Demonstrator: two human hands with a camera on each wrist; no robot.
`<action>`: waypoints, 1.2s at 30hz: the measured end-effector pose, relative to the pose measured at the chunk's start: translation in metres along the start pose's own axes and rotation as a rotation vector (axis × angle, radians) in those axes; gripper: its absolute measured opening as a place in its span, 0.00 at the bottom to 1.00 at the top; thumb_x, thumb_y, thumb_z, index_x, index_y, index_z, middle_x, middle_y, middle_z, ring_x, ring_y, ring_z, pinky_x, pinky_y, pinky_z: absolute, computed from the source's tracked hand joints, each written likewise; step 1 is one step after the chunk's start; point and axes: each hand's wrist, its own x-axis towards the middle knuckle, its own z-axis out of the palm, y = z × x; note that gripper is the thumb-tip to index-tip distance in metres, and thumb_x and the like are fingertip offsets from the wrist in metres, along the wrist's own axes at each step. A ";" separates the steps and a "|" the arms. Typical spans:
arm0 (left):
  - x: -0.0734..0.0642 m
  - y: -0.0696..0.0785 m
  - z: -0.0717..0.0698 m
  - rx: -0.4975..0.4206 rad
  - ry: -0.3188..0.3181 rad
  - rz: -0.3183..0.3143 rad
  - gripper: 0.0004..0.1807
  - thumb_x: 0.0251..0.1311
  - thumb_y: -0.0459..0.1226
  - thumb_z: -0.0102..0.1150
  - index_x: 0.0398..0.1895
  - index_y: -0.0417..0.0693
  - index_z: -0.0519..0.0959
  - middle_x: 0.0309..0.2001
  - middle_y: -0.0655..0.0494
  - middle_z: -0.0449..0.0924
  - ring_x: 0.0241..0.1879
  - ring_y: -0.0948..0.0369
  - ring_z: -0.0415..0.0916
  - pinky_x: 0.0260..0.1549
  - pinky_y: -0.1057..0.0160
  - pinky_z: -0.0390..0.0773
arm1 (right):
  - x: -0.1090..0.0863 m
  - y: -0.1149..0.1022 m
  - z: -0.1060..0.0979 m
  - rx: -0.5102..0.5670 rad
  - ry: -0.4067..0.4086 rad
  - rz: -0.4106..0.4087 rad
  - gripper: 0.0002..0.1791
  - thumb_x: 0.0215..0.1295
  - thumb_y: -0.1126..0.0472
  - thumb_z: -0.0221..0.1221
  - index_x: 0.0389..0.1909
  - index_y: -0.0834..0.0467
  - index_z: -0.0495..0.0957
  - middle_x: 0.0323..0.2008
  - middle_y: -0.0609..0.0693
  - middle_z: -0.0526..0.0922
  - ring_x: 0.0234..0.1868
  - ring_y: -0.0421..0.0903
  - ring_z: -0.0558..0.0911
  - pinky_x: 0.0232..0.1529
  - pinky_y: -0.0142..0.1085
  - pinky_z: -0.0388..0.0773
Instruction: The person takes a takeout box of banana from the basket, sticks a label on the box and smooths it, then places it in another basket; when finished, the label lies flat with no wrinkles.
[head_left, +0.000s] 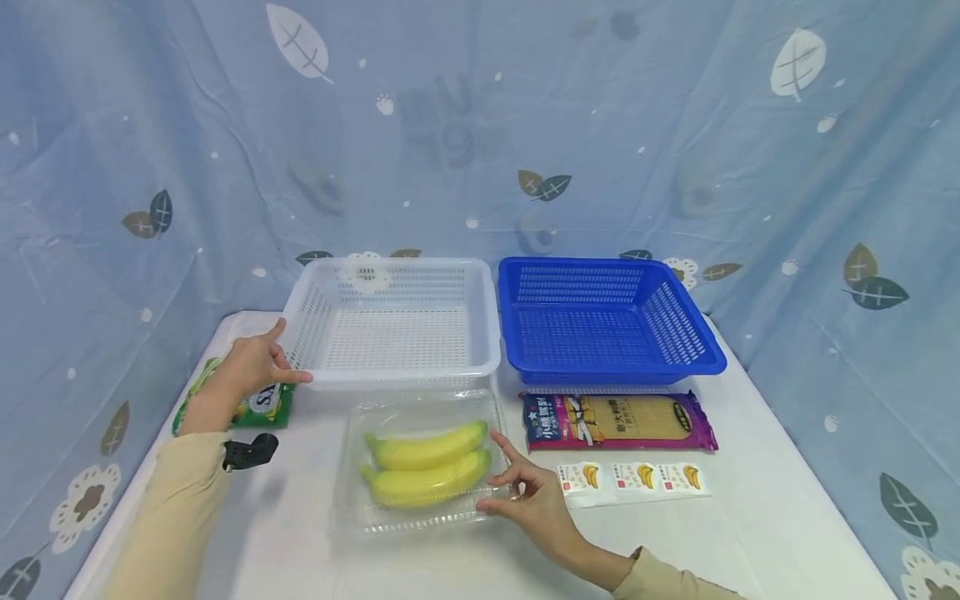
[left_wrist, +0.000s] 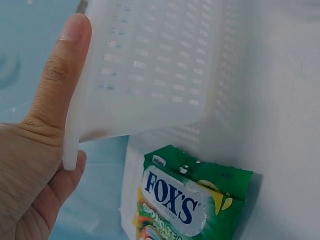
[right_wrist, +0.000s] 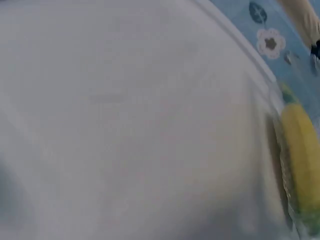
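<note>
My left hand grips the front left corner of a white perforated basket. In the left wrist view the thumb lies along the rim, with other fingers on its far side. A clear plastic clamshell box lies in front of that basket, holding two yellow bananas. My right hand pinches the right side of this box between thumb and fingers. The right wrist view shows part of a banana at its right edge, but not the hand.
A blue perforated basket stands right of the white one. Before it lie a pasta packet and a strip of banana-print labels. A green FOX'S candy bag lies beneath my left forearm. Patterned curtains enclose the white table.
</note>
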 end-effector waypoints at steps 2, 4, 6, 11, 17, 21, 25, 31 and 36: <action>-0.001 0.001 0.000 -0.007 -0.007 -0.002 0.60 0.40 0.55 0.74 0.70 0.30 0.55 0.23 0.50 0.72 0.19 0.58 0.57 0.18 0.62 0.62 | -0.001 0.002 -0.009 -0.028 -0.084 0.012 0.13 0.51 0.71 0.69 0.34 0.73 0.78 0.72 0.64 0.52 0.30 0.29 0.67 0.21 0.19 0.68; -0.001 0.002 0.001 -0.011 -0.014 0.000 0.61 0.41 0.54 0.74 0.71 0.29 0.53 0.23 0.51 0.72 0.19 0.58 0.57 0.18 0.62 0.62 | -0.002 0.002 -0.020 -0.059 -0.174 0.030 0.12 0.54 0.70 0.67 0.38 0.72 0.79 0.74 0.64 0.45 0.36 0.29 0.71 0.25 0.20 0.74; 0.000 0.003 0.001 -0.013 -0.016 0.000 0.58 0.42 0.53 0.75 0.70 0.31 0.56 0.24 0.50 0.72 0.19 0.58 0.56 0.18 0.62 0.62 | -0.002 0.000 -0.029 -0.092 -0.244 0.039 0.13 0.55 0.69 0.66 0.41 0.71 0.81 0.74 0.64 0.43 0.38 0.31 0.75 0.30 0.25 0.80; 0.002 0.005 0.000 -0.011 -0.020 -0.008 0.46 0.43 0.50 0.75 0.60 0.32 0.66 0.28 0.48 0.73 0.19 0.58 0.57 0.18 0.62 0.62 | 0.000 -0.004 -0.037 -0.160 -0.292 -0.007 0.15 0.55 0.66 0.67 0.45 0.67 0.82 0.70 0.68 0.54 0.35 0.37 0.81 0.37 0.37 0.82; 0.002 0.009 -0.001 -0.026 -0.036 -0.027 0.55 0.42 0.52 0.75 0.69 0.34 0.58 0.27 0.49 0.74 0.21 0.57 0.58 0.21 0.61 0.63 | 0.004 -0.003 -0.025 -0.282 -0.259 -0.129 0.17 0.50 0.64 0.69 0.42 0.65 0.84 0.63 0.74 0.61 0.27 0.38 0.84 0.29 0.34 0.82; 0.000 0.008 -0.003 -0.013 -0.039 -0.029 0.65 0.41 0.53 0.75 0.73 0.32 0.45 0.25 0.51 0.74 0.21 0.57 0.58 0.21 0.62 0.64 | 0.012 -0.003 -0.016 -0.343 -0.238 -0.170 0.16 0.46 0.65 0.71 0.38 0.65 0.85 0.59 0.75 0.65 0.22 0.35 0.82 0.22 0.30 0.80; -0.001 0.007 -0.004 -0.014 -0.022 -0.025 0.58 0.41 0.53 0.75 0.70 0.33 0.56 0.25 0.50 0.73 0.20 0.57 0.57 0.21 0.62 0.63 | 0.019 -0.004 -0.007 -0.365 -0.214 -0.164 0.16 0.40 0.70 0.72 0.35 0.67 0.85 0.55 0.75 0.68 0.20 0.37 0.82 0.22 0.34 0.80; -0.003 0.006 -0.005 -0.016 -0.036 -0.042 0.63 0.41 0.54 0.74 0.73 0.34 0.48 0.25 0.49 0.73 0.20 0.58 0.57 0.21 0.62 0.63 | 0.029 -0.004 0.003 -0.382 -0.210 -0.130 0.15 0.39 0.71 0.72 0.33 0.67 0.85 0.56 0.75 0.69 0.21 0.38 0.81 0.29 0.40 0.82; -0.001 0.006 -0.004 -0.004 -0.021 -0.034 0.51 0.41 0.55 0.74 0.64 0.34 0.65 0.37 0.39 0.76 0.21 0.57 0.57 0.21 0.62 0.63 | 0.036 0.002 0.006 -0.377 -0.225 -0.122 0.15 0.43 0.64 0.72 0.35 0.62 0.86 0.58 0.72 0.69 0.22 0.37 0.81 0.21 0.29 0.76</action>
